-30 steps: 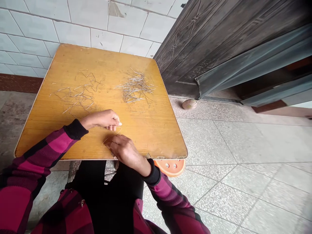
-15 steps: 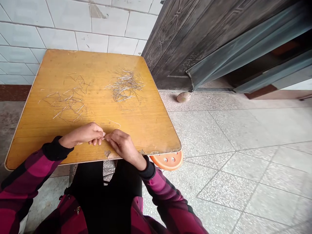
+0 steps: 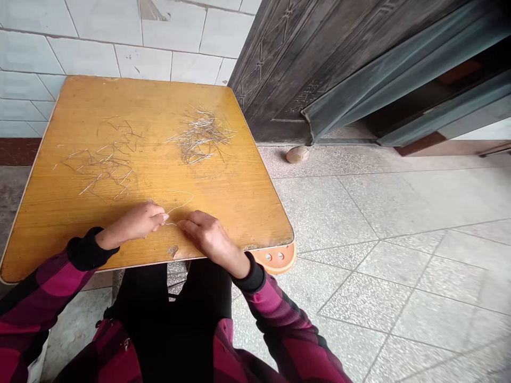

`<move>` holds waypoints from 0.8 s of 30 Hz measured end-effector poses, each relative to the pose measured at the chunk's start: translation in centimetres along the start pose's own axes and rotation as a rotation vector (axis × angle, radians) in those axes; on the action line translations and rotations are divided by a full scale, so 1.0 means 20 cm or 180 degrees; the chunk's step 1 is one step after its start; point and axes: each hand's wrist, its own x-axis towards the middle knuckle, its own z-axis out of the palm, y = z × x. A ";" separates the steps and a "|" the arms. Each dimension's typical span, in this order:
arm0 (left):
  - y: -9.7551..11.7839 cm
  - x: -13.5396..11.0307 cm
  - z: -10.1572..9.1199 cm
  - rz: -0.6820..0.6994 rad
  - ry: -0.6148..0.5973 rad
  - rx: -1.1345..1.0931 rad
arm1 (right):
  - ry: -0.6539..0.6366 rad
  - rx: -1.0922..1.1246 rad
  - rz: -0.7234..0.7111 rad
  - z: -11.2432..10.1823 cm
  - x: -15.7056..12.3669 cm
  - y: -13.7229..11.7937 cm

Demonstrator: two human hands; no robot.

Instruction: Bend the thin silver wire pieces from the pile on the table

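Observation:
My left hand [image 3: 142, 219] is closed in a pinch on a thin, pale wire [image 3: 184, 204] just above the near edge of the table. One part of the wire curves out beyond the fingers to the right and loops back at its far end. A short length spans the gap to my right hand [image 3: 208, 234], whose thumb and forefinger pinch its end. Past my left hand lies a loose scatter of bent wires [image 3: 104, 169]. A denser heap of mostly straight wires [image 3: 203, 135] is farther off to the right.
The wooden table [image 3: 159, 101] stands against a white tiled wall [image 3: 96, 56]; its near edge is chipped. Under its right corner an orange stool [image 3: 279, 259] pokes out. A ball [image 3: 297, 154] rests on the floor by the dark door [image 3: 275, 101] and grey-green curtain [image 3: 347, 101].
My hands have drawn slightly apart, so a length of wire shows between them. More of the curved wire stands out beyond my left fingers. The view has shifted a little.

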 end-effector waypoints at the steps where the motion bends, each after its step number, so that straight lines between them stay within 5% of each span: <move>1: 0.00 0.00 0.00 -0.0006 0.0003 0.0023 | -0.0058 -0.0067 -0.0057 -0.01 0.00 0.01; 6: 0.00 -0.01 0.00 -0.0095 -0.0083 -0.0069 | -0.0194 -0.0225 -0.0035 -0.08 -0.04 0.14; 11: -0.01 0.00 0.01 -0.0105 0.0060 0.0115 | 0.0382 -0.0146 0.0505 -0.14 -0.10 0.16; 17: -0.04 0.02 0.05 0.0222 0.0352 0.0782 | 0.0272 -0.0442 -0.0177 -0.04 0.02 -0.02; 24: -0.07 0.02 0.06 0.0479 0.0330 0.1255 | 0.0179 -0.0359 -0.0401 0.02 0.08 0.01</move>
